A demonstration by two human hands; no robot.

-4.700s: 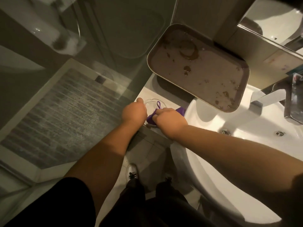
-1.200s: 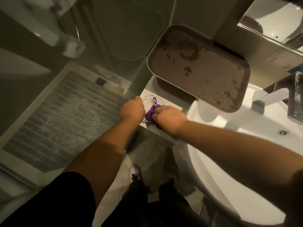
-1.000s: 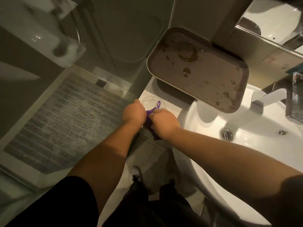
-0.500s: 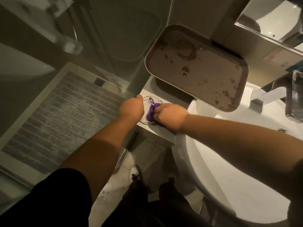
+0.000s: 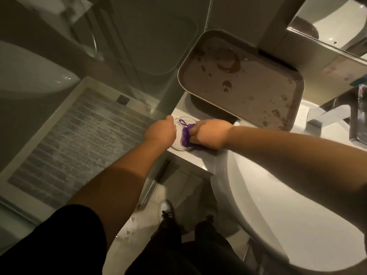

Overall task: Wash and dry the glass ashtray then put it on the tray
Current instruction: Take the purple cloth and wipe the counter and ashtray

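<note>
A clear glass ashtray [image 5: 178, 142] lies on the white counter ledge left of the basin. My left hand [image 5: 160, 131] grips its left rim and steadies it. My right hand [image 5: 209, 133] presses a bunched purple cloth [image 5: 186, 135] with a small loop into the ashtray's bowl. Much of the ashtray is hidden under the cloth and my hands. A brown tray [image 5: 240, 81] with wet spots and a ring mark sits just behind, resting partly over the basin's back edge.
The white basin [image 5: 278, 205] fills the right side, with a chrome tap [image 5: 325, 116] at its back. A glass shower screen [image 5: 139, 56] stands left of the ledge, over a striped shower floor [image 5: 75, 139]. My shoes show on the tiles below.
My right hand has kept rubbing the purple cloth back and forth inside the ashtray, while my left hand stays on the rim. The ashtray stays on the ledge.
</note>
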